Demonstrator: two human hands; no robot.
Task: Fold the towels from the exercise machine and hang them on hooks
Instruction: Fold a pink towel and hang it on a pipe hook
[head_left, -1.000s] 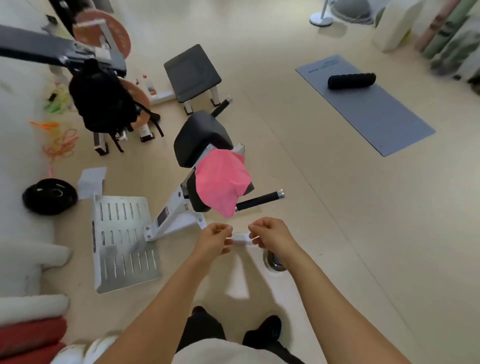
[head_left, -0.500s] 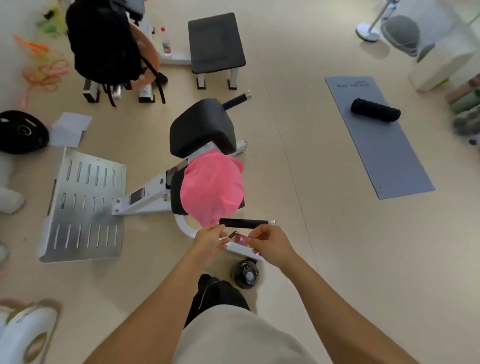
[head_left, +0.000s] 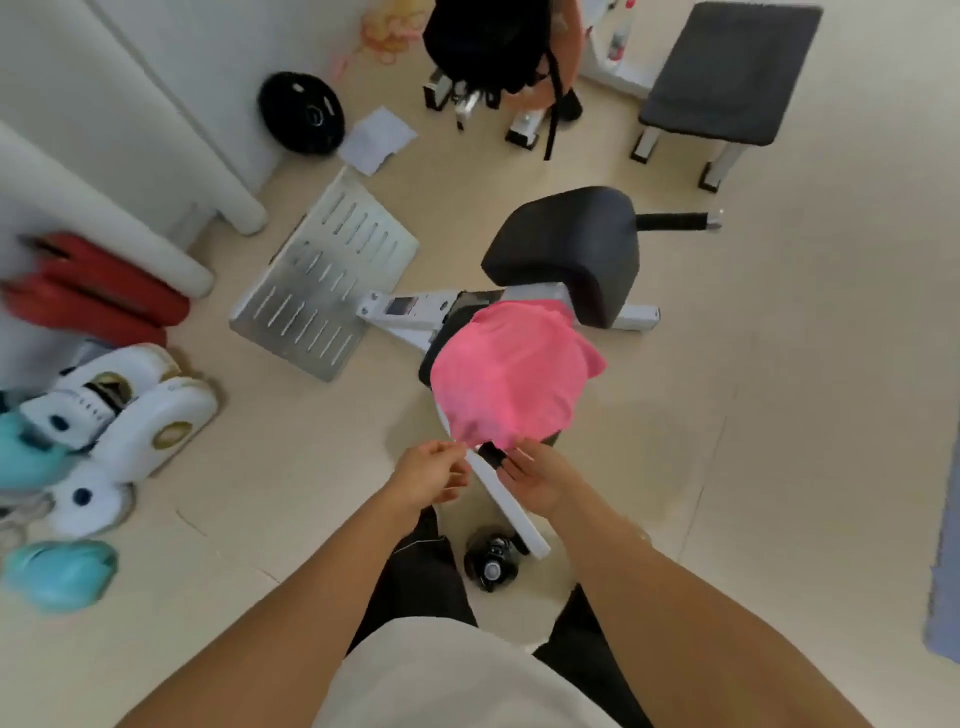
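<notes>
A pink towel (head_left: 511, 374) hangs over a black pad of the white-framed exercise machine (head_left: 410, 312), just in front of me. My left hand (head_left: 431, 478) is at the towel's lowest tip, with its fingers pinched on the hem. My right hand (head_left: 537, 480) is a hand's width to the right. Its fingertips touch the hem beside the machine's black handle (head_left: 491, 454). Whether the right hand grips the cloth is unclear. No hooks are in view.
The machine's silver footplate (head_left: 322, 280) lies to the left. A black bottle (head_left: 491, 558) stands on the floor by my feet. White pads (head_left: 124, 410), teal items (head_left: 57, 571) and red rolls (head_left: 104, 296) line the left wall. A black bench (head_left: 727, 78) is far right.
I have stepped closer and the view has swung left. Both hands have moved up from holding a small item between them to the pink towel's lower hem.
</notes>
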